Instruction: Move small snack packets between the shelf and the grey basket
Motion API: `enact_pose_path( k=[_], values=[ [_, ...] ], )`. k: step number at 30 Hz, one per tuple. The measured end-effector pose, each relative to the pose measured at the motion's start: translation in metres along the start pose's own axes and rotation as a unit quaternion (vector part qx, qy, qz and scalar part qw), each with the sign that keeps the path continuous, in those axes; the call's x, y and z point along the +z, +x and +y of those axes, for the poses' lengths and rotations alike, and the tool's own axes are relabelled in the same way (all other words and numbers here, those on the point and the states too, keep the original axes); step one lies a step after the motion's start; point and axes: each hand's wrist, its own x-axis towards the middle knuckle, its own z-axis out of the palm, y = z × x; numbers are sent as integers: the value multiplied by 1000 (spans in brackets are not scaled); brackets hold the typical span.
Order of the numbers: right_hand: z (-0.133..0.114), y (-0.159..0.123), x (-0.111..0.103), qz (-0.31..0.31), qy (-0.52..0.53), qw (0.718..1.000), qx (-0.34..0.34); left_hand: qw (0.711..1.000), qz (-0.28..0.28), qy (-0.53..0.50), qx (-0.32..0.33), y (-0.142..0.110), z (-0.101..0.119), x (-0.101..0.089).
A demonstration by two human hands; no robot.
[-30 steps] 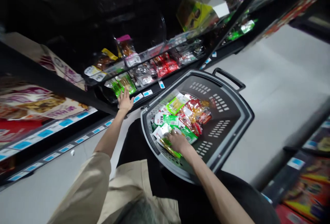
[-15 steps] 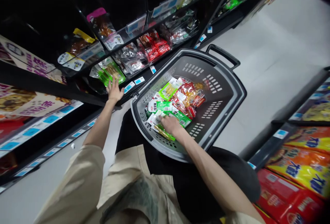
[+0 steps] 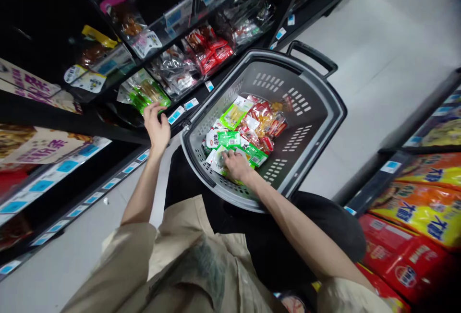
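My left hand (image 3: 157,129) is at the lower shelf, thumb and fingers apart, its fingertips by the edge of the green-and-clear snack packets (image 3: 147,93). It holds nothing that I can see. Inside the grey shopping basket (image 3: 317,111), my right hand (image 3: 237,165) rests palm down with loosely spread fingers on a white-and-green packet (image 3: 217,160). Part of that packet is hidden under the hand. Around it lie a green-and-white packet (image 3: 225,138), a lime-green pouch (image 3: 236,112) and several red-and-clear snack packs (image 3: 264,126).
Red packets (image 3: 216,56) and silvery packets (image 3: 176,70) share the lower shelf. Price tags (image 3: 176,114) line its edge. The basket's black handle (image 3: 317,56) sticks out at the far side. On the right, another shelf holds orange-and-yellow bags (image 3: 418,207) and red packs (image 3: 399,258).
My right hand's fingers have loosened on the white-and-green packet in the basket. My left hand has drawn slightly off the green shelf packets. The view has shifted slightly.
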Motion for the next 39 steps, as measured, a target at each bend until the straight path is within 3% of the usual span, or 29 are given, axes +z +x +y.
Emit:
enact_pose_path(
  k=[1,3,5,7,9,11,22,28,36,39],
  values=[
    [1,1,0,-1,3,1000,-3,999,39,-24,30,-11,21,-3],
    [3,1,-1,-4,10,1000,-8,991,32,-56,113,-30,63,-1],
    [4,2,-2,-6,8,1000,-9,969,-77,-62,227,-40,96,10],
    [5,3,-4,-4,-2,1000,-7,924,-210,-39,316,-40,116,25],
    [5,4,-7,-1,-11,1000,-5,886,-308,5,347,-37,121,37],
    [5,6,-10,1,-6,1000,0,872,-354,49,334,-33,120,42],
    [9,9,-20,39,80,995,52,865,-390,88,302,-29,123,38],
    [16,9,-15,15,101,994,27,869,-386,83,299,-30,122,39],
    [13,9,-14,-17,53,998,23,868,-377,97,309,-37,117,43],
    [21,8,-23,25,80,996,10,878,-370,77,294,-36,120,41]
  ],
)
